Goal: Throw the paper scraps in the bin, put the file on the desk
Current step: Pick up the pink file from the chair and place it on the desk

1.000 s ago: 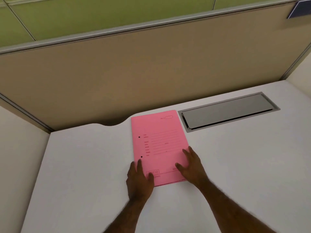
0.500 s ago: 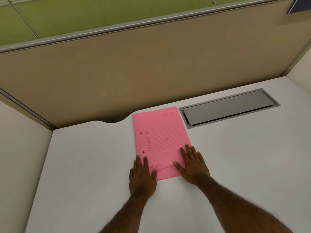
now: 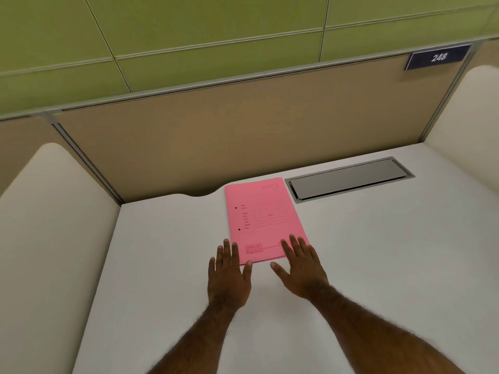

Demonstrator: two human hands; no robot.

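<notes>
A pink file (image 3: pixel 263 220) lies flat on the white desk (image 3: pixel 162 265), its far edge near the back partition. My left hand (image 3: pixel 229 276) is flat with fingers spread at the file's near left corner, thumb tip touching its edge. My right hand (image 3: pixel 302 268) is flat and spread at the near right corner, fingertips resting on the file. Neither hand grips anything. No paper scraps and no bin are in view.
A grey metal cable hatch (image 3: pixel 348 179) is set into the desk right of the file. A tan partition (image 3: pixel 243 125) closes the back, with a plate reading 248 (image 3: pixel 438 57). White side panels (image 3: pixel 48 238) flank the desk left and right.
Both hands have slid back toward me, off most of the file's near end. The file stays flat on the desk. The view has tilted up, showing more partition.
</notes>
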